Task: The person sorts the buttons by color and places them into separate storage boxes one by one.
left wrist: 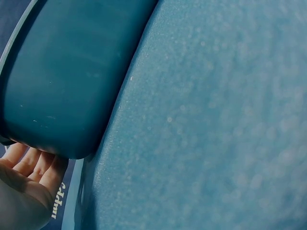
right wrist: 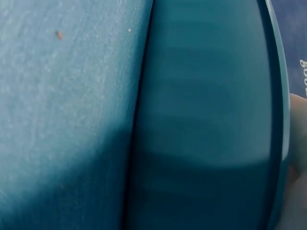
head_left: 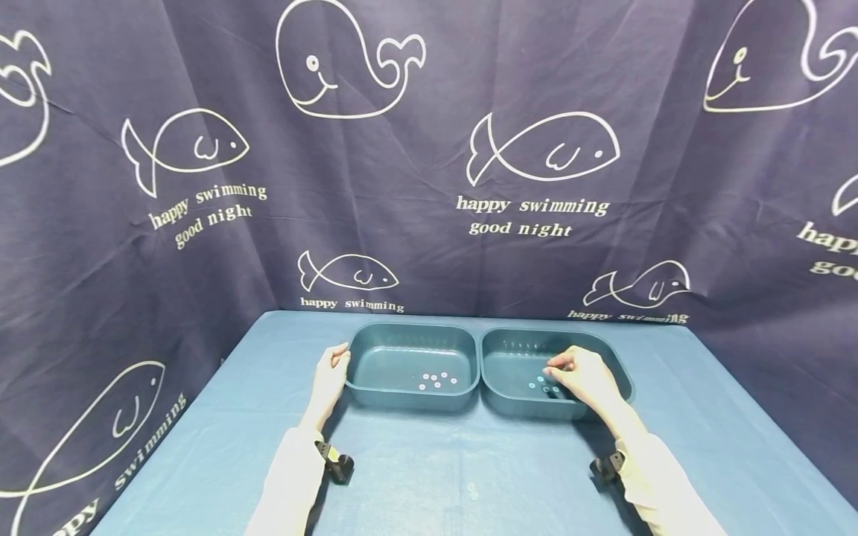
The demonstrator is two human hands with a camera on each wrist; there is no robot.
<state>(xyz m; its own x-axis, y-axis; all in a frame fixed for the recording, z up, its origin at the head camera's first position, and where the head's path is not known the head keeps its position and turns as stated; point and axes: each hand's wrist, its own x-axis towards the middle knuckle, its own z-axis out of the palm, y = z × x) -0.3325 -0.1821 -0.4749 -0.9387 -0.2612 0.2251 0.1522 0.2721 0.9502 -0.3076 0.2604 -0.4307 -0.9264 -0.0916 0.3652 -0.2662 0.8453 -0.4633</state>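
Two teal rectangular bins stand side by side on the table. At the outer end of the left bin (head_left: 413, 402) is my left hand (head_left: 330, 372), its extended fingers (left wrist: 31, 163) against the end wall in the left wrist view. Several small pale pink rings (head_left: 438, 385) lie on that bin's floor. My right hand (head_left: 586, 376) reaches over the front rim of the right bin (head_left: 529, 408), thumb and forefinger tips close together. I cannot tell if they pinch anything. Several small light-blue rings (head_left: 541, 380) lie below the fingertips. In the right wrist view the bin wall hides most of this hand.
Both bins sit near the back of the blue-covered table (head_left: 415, 469). Behind and beside it hangs a dark curtain (head_left: 429, 149) printed with whales and fish. A black wrist camera (head_left: 338, 465) is on the left sleeve, another black camera (head_left: 605, 469) on the right.
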